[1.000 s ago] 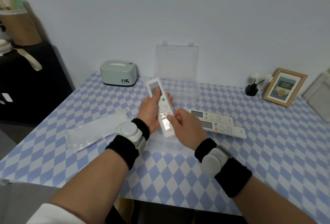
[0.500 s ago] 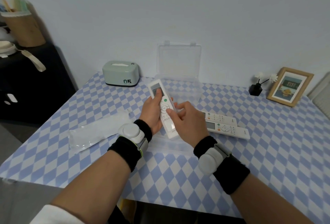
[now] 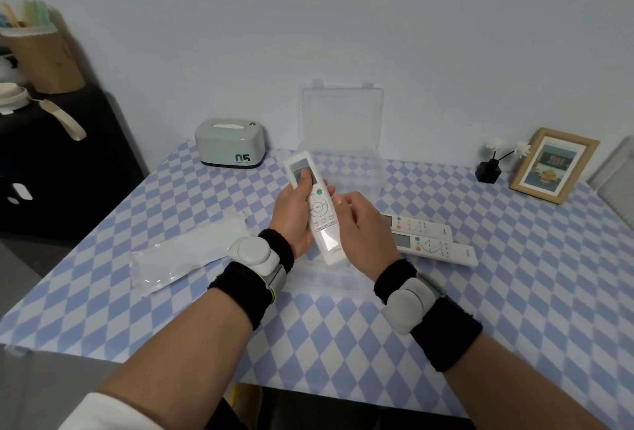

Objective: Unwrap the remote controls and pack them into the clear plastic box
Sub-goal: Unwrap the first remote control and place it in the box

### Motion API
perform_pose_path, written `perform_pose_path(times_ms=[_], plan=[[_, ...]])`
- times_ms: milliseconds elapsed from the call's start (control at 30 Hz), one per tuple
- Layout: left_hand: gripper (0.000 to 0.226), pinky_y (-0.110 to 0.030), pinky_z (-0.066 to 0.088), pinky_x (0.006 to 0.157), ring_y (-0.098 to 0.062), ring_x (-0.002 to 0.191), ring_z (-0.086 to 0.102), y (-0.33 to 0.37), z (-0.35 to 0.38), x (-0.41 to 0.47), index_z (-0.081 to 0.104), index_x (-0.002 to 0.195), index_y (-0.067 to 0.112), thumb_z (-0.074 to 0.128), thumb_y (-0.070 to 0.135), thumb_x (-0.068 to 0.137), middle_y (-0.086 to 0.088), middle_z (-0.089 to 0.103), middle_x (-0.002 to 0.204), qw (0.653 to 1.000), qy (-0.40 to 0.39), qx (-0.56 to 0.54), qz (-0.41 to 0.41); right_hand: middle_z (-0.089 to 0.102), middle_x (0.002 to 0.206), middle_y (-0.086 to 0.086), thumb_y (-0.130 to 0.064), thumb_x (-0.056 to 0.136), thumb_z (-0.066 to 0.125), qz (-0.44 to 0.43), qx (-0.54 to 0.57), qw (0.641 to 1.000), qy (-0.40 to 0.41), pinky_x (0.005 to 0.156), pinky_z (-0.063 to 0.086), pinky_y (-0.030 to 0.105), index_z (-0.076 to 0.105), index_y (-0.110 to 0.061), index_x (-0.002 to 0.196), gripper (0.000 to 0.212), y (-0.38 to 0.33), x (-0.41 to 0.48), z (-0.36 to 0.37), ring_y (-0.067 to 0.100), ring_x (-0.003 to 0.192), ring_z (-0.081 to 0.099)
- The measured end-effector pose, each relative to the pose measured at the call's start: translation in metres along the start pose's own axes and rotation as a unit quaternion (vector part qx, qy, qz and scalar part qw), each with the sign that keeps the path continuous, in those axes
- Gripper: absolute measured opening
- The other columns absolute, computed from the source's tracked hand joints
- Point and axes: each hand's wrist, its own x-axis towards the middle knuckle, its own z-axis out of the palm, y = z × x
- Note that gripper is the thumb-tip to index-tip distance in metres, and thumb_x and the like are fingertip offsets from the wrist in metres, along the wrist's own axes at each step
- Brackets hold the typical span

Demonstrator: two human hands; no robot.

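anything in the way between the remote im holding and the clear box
Nothing visible does. The remote, gripped in the left hand, is held just in front of the clear plastic box, whose lid stands open against the wall. The two other remotes lie off to the right.

Held remote control point(image 3: 317, 210): underside and left edge covered by the left hand point(image 3: 291, 215); button legends too small to read.
Right hand point(image 3: 363, 234): fingertips out of sight, so its grip on the remote is unclear.
Two table remotes point(image 3: 442, 250): left ends behind that hand.
Brown holder point(image 3: 44, 55): cut by the left edge.
Framed print point(image 3: 554, 165): lettering blurred.
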Motion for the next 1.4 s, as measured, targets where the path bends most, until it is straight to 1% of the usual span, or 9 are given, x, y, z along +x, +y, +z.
perform_pose_path(times_ms=[133,267,433,700,867,967,1100,1267,1400], plan=[[0.066,-0.046,0.056,0.097,-0.025,0.087,0.07,0.002,0.003,0.002,0.061,0.122,-0.001,0.045,0.06,0.102,-0.014,0.071,0.095,0.998,-0.022,-0.057,-0.024,0.071,0.095,-0.006,-0.046,0.101,0.05,0.081,0.087,0.991,-0.068,0.069,0.056,0.03,0.059,-0.022,0.11,0.027,0.002,-0.002,-0.003,0.012,0.081,0.07],[0.078,-0.038,0.058,0.086,-0.024,0.09,0.073,0.01,0.002,0.008,0.066,0.121,0.002,0.044,0.072,0.095,-0.014,0.075,0.101,0.999,-0.015,-0.049,-0.013,0.075,0.088,0.005,-0.038,0.095,0.063,0.116,0.17,0.949,-0.239,0.051,0.055,0.027,0.056,-0.016,0.121,0.035,0.006,-0.011,-0.008,0.022,0.069,0.075],[0.034,-0.037,0.059,0.073,-0.03,0.083,0.071,0.026,0.0,0.025,0.062,0.101,0.005,0.048,0.035,0.109,-0.019,0.074,0.093,0.991,0.091,-0.044,0.09,0.068,0.082,0.006,-0.04,0.098,0.058,0.083,0.128,0.96,-0.234,0.049,0.052,0.024,0.054,-0.014,0.121,0.035,0.01,-0.02,-0.007,0.013,0.057,0.067],[0.043,-0.044,0.053,0.1,-0.031,0.087,0.074,0.038,-0.003,0.038,0.066,0.115,0.012,0.039,0.045,0.109,-0.015,0.078,0.099,0.971,0.009,-0.24,0.009,0.071,0.085,0.006,-0.042,0.099,0.055,0.079,0.237,0.943,-0.219,0.054,0.054,0.028,0.054,-0.015,0.129,0.041,0.003,-0.021,-0.011,0.015,0.064,0.068],[0.073,-0.045,0.058,0.097,-0.032,0.108,0.073,0.033,0.0,0.031,0.066,0.119,-0.003,0.052,0.064,0.096,-0.02,0.074,0.116,0.985,-0.059,-0.161,-0.013,0.072,0.092,0.003,-0.039,0.097,0.061,0.075,0.193,0.956,-0.209,0.054,0.056,0.028,0.054,-0.016,0.127,0.039,0.008,-0.023,-0.013,0.014,0.067,0.07],[0.063,-0.038,0.063,0.085,-0.026,0.108,0.073,0.027,0.009,0.031,0.059,0.132,-0.006,0.055,0.049,0.102,-0.019,0.07,0.128,0.995,-0.057,-0.081,-0.021,0.069,0.116,0.002,-0.027,0.093,0.069,0.108,0.249,0.93,-0.247,0.068,0.06,0.029,0.05,-0.015,0.134,0.047,0.013,-0.023,-0.016,0.018,0.089,0.075],[0.042,-0.034,0.062,0.081,-0.02,0.089,0.075,0.035,0.003,0.041,0.067,0.114,-0.002,0.053,0.036,0.106,-0.013,0.075,0.103,0.99,-0.004,-0.14,0.003,0.068,0.119,0.024,-0.003,0.097,0.062,0.188,0.388,0.862,-0.265,0.087,0.06,0.034,0.055,0.002,0.129,0.033,0.025,-0.024,-0.029,0.03,0.104,0.073],[0.042,-0.033,0.063,0.079,-0.018,0.081,0.076,0.029,-0.001,0.045,0.07,0.108,-0.001,0.054,0.039,0.106,-0.01,0.077,0.09,0.991,0.034,-0.132,0.017,0.076,0.097,0.02,-0.009,0.094,0.069,0.195,0.319,0.882,-0.286,0.074,0.061,0.03,0.069,0.001,0.106,0.016,0.031,-0.022,-0.038,0.028,0.09,0.076],[0.044,-0.032,0.064,0.076,-0.018,0.073,0.076,0.027,-0.002,0.045,0.069,0.105,-0.001,0.053,0.04,0.106,-0.009,0.077,0.08,0.989,0.038,-0.142,0.023,0.076,0.102,0.016,-0.03,0.078,0.086,0.206,0.246,0.893,-0.314,0.071,0.06,0.033,0.068,-0.006,0.113,0.046,0.032,-0.016,-0.045,0.029,0.088,0.076]])
